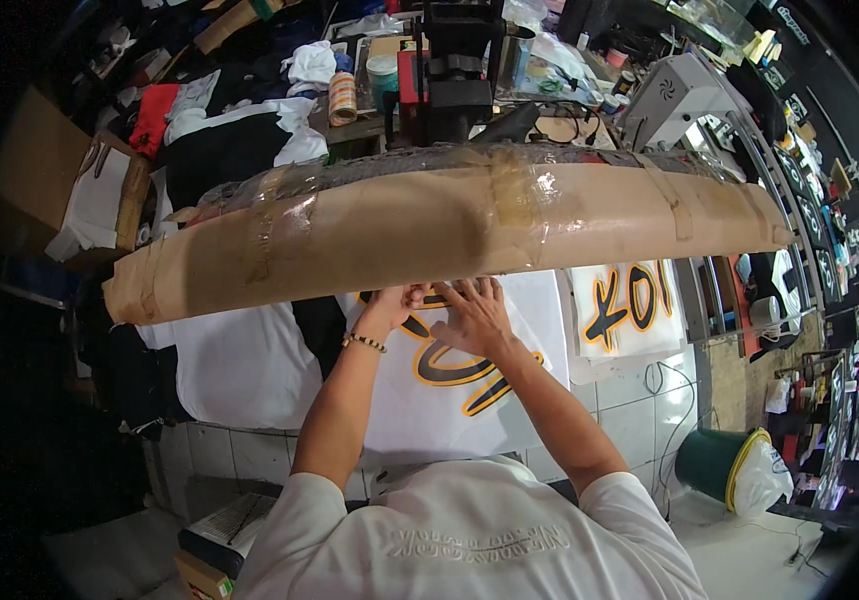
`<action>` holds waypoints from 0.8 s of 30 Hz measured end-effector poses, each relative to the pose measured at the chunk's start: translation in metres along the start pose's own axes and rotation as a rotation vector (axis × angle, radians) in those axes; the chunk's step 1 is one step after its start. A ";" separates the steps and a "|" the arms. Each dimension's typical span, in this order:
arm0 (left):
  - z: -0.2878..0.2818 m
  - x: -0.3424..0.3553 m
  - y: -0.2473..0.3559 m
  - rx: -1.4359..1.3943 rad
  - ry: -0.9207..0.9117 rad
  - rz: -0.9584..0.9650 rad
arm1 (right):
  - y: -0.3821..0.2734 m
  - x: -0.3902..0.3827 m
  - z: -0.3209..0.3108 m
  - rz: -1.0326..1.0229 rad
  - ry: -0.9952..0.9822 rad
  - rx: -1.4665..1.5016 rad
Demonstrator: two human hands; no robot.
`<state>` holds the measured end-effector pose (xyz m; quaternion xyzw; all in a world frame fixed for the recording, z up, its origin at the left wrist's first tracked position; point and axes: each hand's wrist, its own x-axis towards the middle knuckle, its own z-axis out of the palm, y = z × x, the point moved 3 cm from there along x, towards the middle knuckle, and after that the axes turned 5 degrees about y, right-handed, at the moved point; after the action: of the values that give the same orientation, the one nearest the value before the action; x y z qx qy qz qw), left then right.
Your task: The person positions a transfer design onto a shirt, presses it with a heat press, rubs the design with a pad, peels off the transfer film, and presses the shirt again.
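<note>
White fabric (405,430) printed with large black, orange-edged brush lettering (455,370) lies spread before me. My left hand (398,306), with a beaded bracelet at the wrist, is at the print's upper edge, its fingers curled in. Whether they pinch anything is too small to tell. Just beside it, my right hand (478,318) rests over the print with fingers stretched and apart. A long brown cardboard-covered piece (370,240), bound with clear tape, spans the view above both hands and hides the far part of the fabric beyond the fingertips.
Right of the fabric lies a white sheet (585,345) with similar lettering. White and black garments (245,370) lie at the left, near a cardboard box (35,180). A grey machine (675,95) stands at the far right, a green bucket (715,465) on the floor.
</note>
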<state>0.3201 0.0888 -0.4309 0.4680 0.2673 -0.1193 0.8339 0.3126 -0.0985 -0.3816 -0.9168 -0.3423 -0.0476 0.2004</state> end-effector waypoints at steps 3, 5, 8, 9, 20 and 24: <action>0.001 0.000 0.002 -0.013 -0.007 0.012 | 0.000 0.000 -0.001 0.002 -0.012 0.002; 0.005 -0.001 0.003 0.000 -0.029 -0.007 | 0.001 0.000 -0.001 0.003 -0.014 0.007; 0.004 -0.002 0.006 0.015 -0.033 -0.030 | -0.001 0.000 -0.001 0.000 -0.010 0.012; 0.002 -0.003 0.006 0.014 -0.028 -0.026 | -0.003 0.000 -0.001 -0.012 0.010 0.008; 0.012 -0.125 -0.023 1.402 0.275 0.959 | 0.005 0.000 0.000 -0.001 -0.018 -0.031; -0.033 -0.118 -0.014 1.413 0.526 1.069 | 0.003 0.002 -0.003 0.015 -0.085 -0.050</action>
<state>0.2054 0.1030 -0.3889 0.9413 0.0617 0.2562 0.2111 0.3160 -0.1005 -0.3793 -0.9252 -0.3423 -0.0155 0.1629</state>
